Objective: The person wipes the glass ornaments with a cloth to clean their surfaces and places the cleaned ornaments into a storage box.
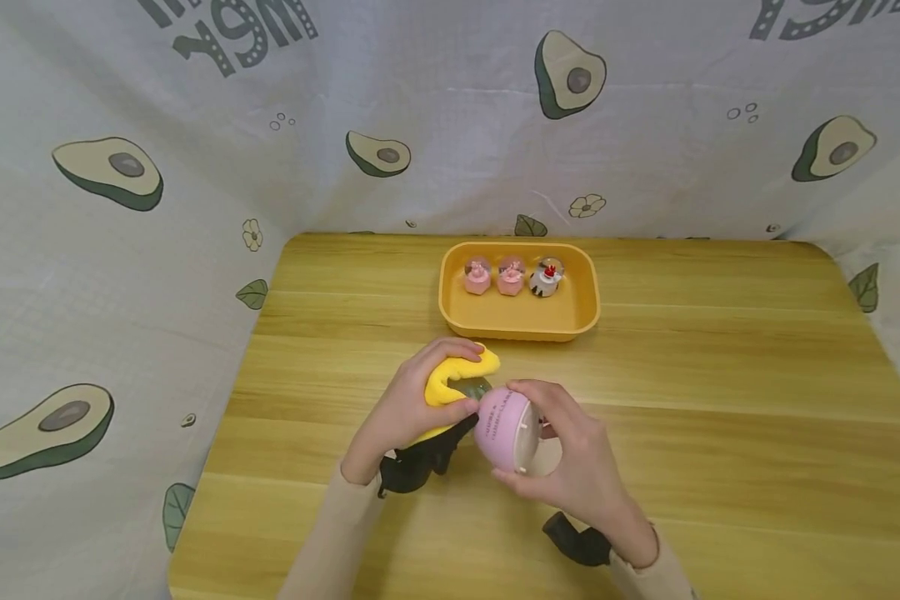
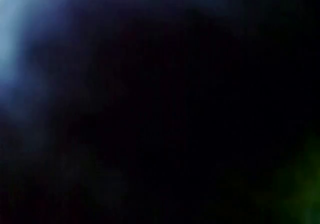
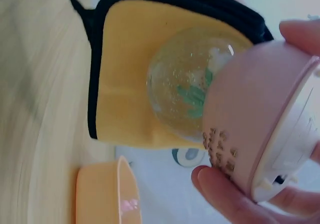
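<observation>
My right hand (image 1: 581, 442) grips the pink base of a snow globe (image 1: 498, 425), which is tipped on its side with its pale underside facing right. Its clear dome (image 3: 172, 91), with green shapes inside, points toward my left hand (image 1: 401, 408). That hand holds a yellow cloth (image 1: 442, 387) folded around the dome. In the right wrist view the cloth (image 3: 125, 73) shows black edging and lies behind the dome. Dark lettering runs along the pink base (image 3: 260, 98). The left wrist view is almost wholly dark.
Beyond my hands, a yellow tray (image 1: 525, 321) stands on the wooden table (image 1: 720, 375). Inside it are two small pink snow globes (image 1: 477, 277) and a white one (image 1: 546, 279) with red inside. An avocado-print curtain (image 1: 457, 100) hangs behind the table.
</observation>
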`<state>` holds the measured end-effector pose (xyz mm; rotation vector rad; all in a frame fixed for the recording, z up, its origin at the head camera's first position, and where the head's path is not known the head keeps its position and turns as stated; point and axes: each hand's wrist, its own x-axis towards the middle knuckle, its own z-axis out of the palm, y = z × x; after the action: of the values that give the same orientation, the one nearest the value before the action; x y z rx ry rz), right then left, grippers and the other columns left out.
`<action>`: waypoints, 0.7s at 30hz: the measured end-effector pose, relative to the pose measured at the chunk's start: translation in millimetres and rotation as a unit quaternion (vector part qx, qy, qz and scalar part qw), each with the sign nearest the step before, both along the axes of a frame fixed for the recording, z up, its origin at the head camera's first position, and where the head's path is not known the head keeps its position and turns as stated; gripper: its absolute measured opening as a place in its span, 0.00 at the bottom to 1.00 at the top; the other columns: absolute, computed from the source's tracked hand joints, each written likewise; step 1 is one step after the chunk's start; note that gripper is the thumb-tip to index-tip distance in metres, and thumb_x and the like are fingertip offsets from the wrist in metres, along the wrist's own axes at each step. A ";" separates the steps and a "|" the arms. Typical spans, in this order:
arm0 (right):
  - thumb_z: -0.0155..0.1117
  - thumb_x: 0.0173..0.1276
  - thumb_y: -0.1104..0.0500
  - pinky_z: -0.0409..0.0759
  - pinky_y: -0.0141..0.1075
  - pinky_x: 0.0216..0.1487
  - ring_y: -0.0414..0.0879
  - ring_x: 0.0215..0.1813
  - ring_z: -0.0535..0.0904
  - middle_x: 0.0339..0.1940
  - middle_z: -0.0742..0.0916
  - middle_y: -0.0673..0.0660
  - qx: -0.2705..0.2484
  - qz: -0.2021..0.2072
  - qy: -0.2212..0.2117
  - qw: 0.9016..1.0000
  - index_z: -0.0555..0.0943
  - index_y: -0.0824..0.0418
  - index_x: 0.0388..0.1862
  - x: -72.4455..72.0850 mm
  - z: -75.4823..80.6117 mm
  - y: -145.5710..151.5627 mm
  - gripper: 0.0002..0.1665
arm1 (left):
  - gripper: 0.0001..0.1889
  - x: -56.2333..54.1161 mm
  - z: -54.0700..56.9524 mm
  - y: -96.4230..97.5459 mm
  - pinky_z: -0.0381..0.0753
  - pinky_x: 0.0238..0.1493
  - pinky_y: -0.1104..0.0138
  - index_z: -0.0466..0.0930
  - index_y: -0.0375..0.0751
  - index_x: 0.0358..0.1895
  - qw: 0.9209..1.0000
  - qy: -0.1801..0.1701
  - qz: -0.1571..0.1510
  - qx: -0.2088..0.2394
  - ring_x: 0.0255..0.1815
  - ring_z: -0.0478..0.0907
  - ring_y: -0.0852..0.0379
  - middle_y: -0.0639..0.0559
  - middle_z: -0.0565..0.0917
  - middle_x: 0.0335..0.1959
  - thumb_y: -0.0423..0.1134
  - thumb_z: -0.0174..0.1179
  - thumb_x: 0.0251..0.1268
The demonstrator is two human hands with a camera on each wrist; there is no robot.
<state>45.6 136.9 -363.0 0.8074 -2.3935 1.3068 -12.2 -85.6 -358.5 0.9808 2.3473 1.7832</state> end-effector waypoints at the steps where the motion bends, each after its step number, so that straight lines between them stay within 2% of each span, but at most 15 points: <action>1: 0.77 0.46 0.42 0.79 0.27 0.31 0.44 0.43 0.78 0.52 0.80 0.56 0.009 0.003 0.016 1.000 0.73 0.60 0.60 -0.8 0.1 0.3 0.45 | 0.23 -0.6 0.2 0.2 0.73 0.57 0.61 0.74 0.40 0.54 1.000 -0.010 0.000 0.001 0.57 0.72 0.54 0.50 0.76 0.56 0.32 0.69 0.53; 4: 0.74 0.48 0.39 0.80 0.31 0.31 0.46 0.41 0.79 0.52 0.79 0.57 0.038 0.011 0.069 0.997 0.75 0.60 0.58 -3.3 1.2 1.8 0.43 | 0.21 -2.8 0.8 1.4 0.73 0.57 0.61 0.75 0.39 0.53 0.999 -0.038 -0.007 0.006 0.56 0.73 0.54 0.50 0.77 0.54 0.31 0.68 0.54; 7: 0.70 0.50 0.37 0.81 0.35 0.30 0.46 0.38 0.79 0.52 0.79 0.57 0.077 0.020 0.109 0.991 0.75 0.58 0.58 -5.6 4.1 5.2 0.41 | 0.20 -5.8 -0.1 2.5 0.74 0.56 0.61 0.75 0.38 0.53 0.997 -0.075 -0.028 0.013 0.56 0.73 0.54 0.49 0.78 0.53 0.31 0.66 0.57; 10: 0.73 0.46 0.40 0.80 0.37 0.29 0.45 0.37 0.79 0.53 0.79 0.57 0.113 0.039 0.118 0.986 0.75 0.56 0.58 -6.6 7.2 9.1 0.41 | 0.18 -8.2 -2.4 2.9 0.72 0.58 0.61 0.74 0.38 0.54 0.992 -0.112 -0.053 0.015 0.57 0.72 0.55 0.50 0.78 0.54 0.32 0.63 0.60; 15: 0.80 0.30 0.50 0.81 0.38 0.30 0.46 0.38 0.79 0.54 0.78 0.58 0.153 0.066 0.128 0.978 0.76 0.52 0.58 -6.9 11.2 11.6 0.49 | 0.16 -9.1 -5.4 2.6 0.70 0.60 0.60 0.75 0.38 0.53 0.985 -0.154 -0.081 0.019 0.58 0.72 0.55 0.50 0.78 0.54 0.34 0.61 0.62; 21: 0.82 0.29 0.53 0.83 0.41 0.35 0.51 0.45 0.81 0.55 0.79 0.60 0.165 0.095 0.150 0.970 0.78 0.50 0.56 -7.0 13.5 12.4 0.46 | 0.16 -8.6 -9.6 2.4 0.72 0.58 0.60 0.76 0.39 0.53 0.983 -0.162 -0.090 0.021 0.57 0.73 0.55 0.51 0.78 0.54 0.36 0.61 0.63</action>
<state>38.6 149.3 -349.5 1.2558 -2.3568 0.7778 -20.8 -83.2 -368.0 0.8049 1.9707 1.7744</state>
